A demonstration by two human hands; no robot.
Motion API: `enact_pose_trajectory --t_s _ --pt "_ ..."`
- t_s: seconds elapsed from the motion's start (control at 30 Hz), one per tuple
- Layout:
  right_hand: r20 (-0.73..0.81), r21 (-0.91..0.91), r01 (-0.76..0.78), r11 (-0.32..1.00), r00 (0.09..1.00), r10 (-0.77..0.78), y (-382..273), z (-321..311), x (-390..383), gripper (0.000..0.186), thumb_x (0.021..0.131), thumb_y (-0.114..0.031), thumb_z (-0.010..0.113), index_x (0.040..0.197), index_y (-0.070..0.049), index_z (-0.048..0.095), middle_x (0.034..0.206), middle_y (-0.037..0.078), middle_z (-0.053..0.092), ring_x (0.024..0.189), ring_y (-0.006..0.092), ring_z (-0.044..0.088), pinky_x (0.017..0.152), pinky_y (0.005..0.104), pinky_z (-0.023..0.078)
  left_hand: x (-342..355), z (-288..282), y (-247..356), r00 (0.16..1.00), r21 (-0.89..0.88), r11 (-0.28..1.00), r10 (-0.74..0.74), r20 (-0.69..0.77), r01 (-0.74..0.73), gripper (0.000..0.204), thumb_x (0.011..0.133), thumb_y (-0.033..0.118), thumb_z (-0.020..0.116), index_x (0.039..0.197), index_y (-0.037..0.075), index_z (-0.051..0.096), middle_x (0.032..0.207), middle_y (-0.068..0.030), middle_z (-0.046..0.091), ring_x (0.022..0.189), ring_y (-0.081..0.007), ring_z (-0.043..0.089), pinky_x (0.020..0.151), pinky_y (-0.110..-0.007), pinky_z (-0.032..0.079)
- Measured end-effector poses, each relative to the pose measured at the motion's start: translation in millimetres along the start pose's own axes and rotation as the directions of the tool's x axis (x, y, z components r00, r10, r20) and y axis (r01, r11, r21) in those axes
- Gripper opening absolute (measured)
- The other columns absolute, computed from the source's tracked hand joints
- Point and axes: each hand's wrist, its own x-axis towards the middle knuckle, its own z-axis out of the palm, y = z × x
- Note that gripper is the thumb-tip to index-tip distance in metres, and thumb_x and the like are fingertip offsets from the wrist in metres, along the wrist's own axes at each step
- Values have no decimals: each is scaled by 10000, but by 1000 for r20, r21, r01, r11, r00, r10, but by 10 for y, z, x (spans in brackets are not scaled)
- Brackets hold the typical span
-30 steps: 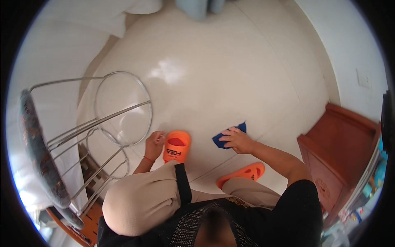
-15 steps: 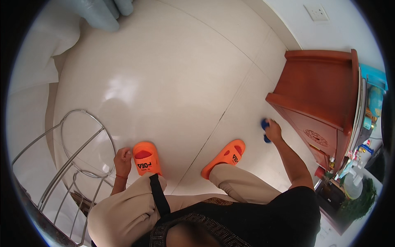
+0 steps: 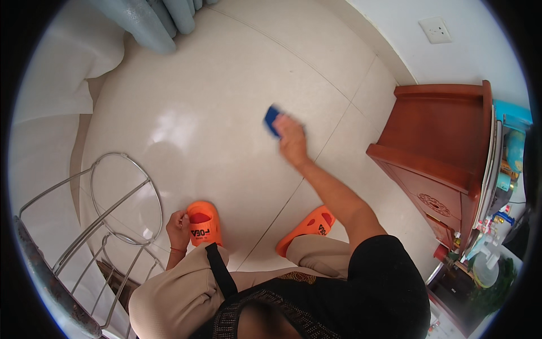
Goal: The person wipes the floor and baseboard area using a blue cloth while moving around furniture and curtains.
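Note:
My right hand (image 3: 292,135) reaches far forward over the pale tiled floor, its fingers closed on a dark blue flat object (image 3: 271,120). Motion blurs both, so I cannot tell exactly what kind of thing it is; it is about palm-sized. Beside my left slipper, my left hand (image 3: 178,227) is held low with its fingers curled in and nothing visible in them. A thin red band circles that wrist. Orange slippers (image 3: 203,223) are on my feet, planted apart on the floor (image 3: 226,85).
A round metal-frame stool (image 3: 125,155) with bent legs is at my left, by a white curtain (image 3: 51,101). Grey-blue drapes (image 3: 149,28) hang at the far left. A reddish-brown wooden cabinet (image 3: 440,124), crowded with small items, is at my right below a wall socket (image 3: 435,30).
My right hand has swung from beside the cabinet forward and leftward to mid-floor, carrying the dark blue object. My left hand stays curled by the slipper. The view has shifted slightly.

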Motion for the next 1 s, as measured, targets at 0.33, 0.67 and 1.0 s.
enact_pose_trajectory --t_s 0.33,0.67,1.0 --pt "618 697 0 717 508 -600 -1595 -110 -1621 171 676 -75 594 843 -106 615 919 74 593 928 238 560 813 388 423 538 -130 571 948 82 946 317 -12 -315 152 849 54 542 980 1 600 1010 -145 611 859 -229 611 693 -292 492" --pt "-606 299 -656 693 431 669 1926 -1431 151 334 769 9 466 1078 -53 579 981 140 615 862 236 602 786 325 478 1508 68 968 951 721 648 303 54 -247 796 729 241 713 1361 -2 295 1390 -257 291 1293 -403 291 1038 -460 303" --pt "-482 -304 -609 733 762 433 2696 -832 865 509 711 -110 586 1212 -43 533 1282 157 510 1208 323 446 1041 414 309 1698 219 986 957 868 496 -237 167 -28 1337 564 642 729 1429 -8 -57 1472 -296 -94 1370 -455 -70 1014 -650 170"
